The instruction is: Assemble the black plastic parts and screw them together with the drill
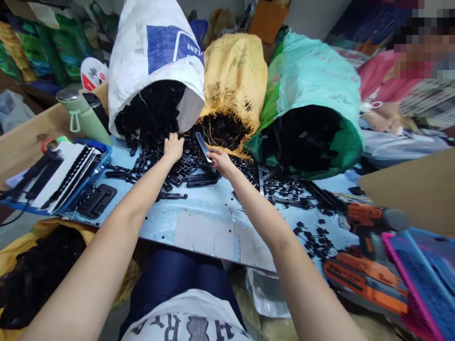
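My left hand (174,146) rests with bent fingers on the pile of black plastic parts (181,166), just outside the mouth of the white sack (128,57); what its fingers close on is hidden. In my right hand (221,160) is a flat, grey metal strip (202,144) with a rounded end, pinched near its lower end and tilted up to the left. It is in front of the frayed yellow sack (234,61), which holds dark parts. Longer black pieces (202,179) lie between and just below both hands.
A green sack (320,71) with black parts opens at the right. Small black pieces (316,239) and an orange cordless drill (366,218) lie nearer. At left stand a blue tray (106,156) and a light-green bottle (85,116). A co-worker's hands (382,121) show far right.
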`<state>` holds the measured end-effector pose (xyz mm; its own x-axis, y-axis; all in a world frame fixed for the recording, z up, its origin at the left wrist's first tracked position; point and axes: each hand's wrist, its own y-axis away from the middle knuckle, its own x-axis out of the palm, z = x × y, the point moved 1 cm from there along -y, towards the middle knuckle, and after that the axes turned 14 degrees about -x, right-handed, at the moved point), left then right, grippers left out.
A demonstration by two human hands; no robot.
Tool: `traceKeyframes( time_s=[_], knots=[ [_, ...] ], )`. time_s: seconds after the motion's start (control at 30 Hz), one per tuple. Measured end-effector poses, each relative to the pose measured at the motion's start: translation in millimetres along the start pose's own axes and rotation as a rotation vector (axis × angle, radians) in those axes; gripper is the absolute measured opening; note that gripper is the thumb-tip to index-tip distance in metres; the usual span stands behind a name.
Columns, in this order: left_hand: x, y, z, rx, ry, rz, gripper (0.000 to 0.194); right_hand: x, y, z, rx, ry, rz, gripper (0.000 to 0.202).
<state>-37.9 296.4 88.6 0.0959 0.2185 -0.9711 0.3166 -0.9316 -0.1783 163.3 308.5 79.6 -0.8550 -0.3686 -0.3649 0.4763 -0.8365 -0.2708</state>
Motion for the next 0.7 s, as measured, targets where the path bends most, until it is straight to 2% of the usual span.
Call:
traceKeyframes(
  time_s=[0.07,0.17,0.27,0.33,0.4,0.5,0.6,0.63,0.7],
  knots=[
    [-1.9,-5,0,0.039,-0.012,0.036,0.025,-6,41,7,0.061,-0.141,0.087,0.038],
    [-17.3,16,-2,0.123,0.014,0.018,0.025,-10,102,18,0.039,-0.218,0.215,0.036],
    [-47.3,66,-4,0.187,0.066,0.039,0.027,-11,147,29,-0.091,0.020,0.188,0.028],
    [-66.7,111,-9,0.293,0.072,0.074,0.025,-7,168,35,-0.161,0.174,0.158,0.030],
    [-75.7,158,-18,0.385,0.021,0.130,0.026,-1,184,40,-0.170,0.229,0.123,0.036],
    [-61.6,214,-30,0.521,-0.108,0.251,0.029,1,212,40,-0.158,0.157,0.000,0.048],
    [-30.9,241,-27,0.597,-0.128,0.305,0.021,-17,248,31,-0.206,0.154,-0.115,0.061],
    [-21.7,245,-23,0.589,-0.101,0.305,0.020,-26,261,28,-0.229,0.213,-0.107,0.059],
    [-8.3,251,-12,0.554,-0.003,0.294,0.020,-42,279,25,-0.276,0.409,0.000,0.046]
  ],
)
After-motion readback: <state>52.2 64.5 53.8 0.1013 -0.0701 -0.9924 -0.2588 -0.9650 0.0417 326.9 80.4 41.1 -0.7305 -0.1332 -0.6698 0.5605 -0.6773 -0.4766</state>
